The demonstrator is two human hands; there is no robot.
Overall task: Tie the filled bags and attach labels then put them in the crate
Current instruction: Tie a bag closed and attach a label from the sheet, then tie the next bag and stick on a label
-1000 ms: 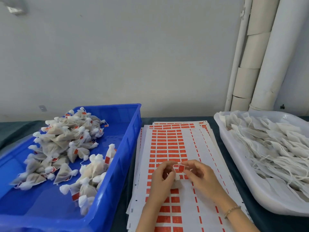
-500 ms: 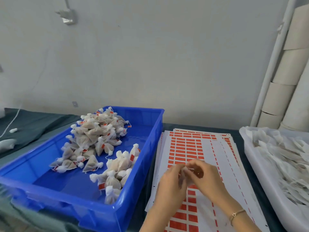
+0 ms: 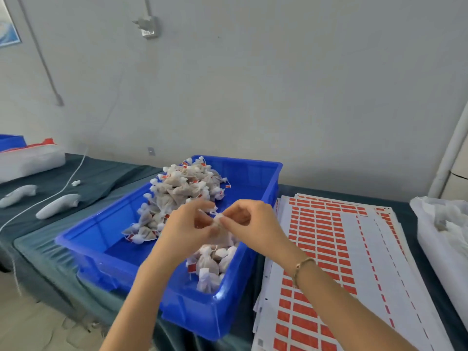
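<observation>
Head view. Blue crate [image 3: 101, 252] sits on the table [image 3: 101, 178], both hands raised over its near right part.

Left hand [image 3: 187, 224]: grip together, fingertips pinching the top of a small filled bag [image 3: 219, 222].

Right hand [image 3: 249, 222]: grip together on the same bag from the other side. Bracelet [image 3: 301, 266] on this wrist.

The bag hangs between the two hands, above the crate and not resting in it. Label on it: cannot tell.

Pile of tied bags [image 3: 182, 188] with red labels fills the far part of the crate, and more lie under the hands.

Label sheets [image 3: 342, 239] lie flat just right of the crate. A white tray [image 3: 435, 244] is at the right edge.
</observation>
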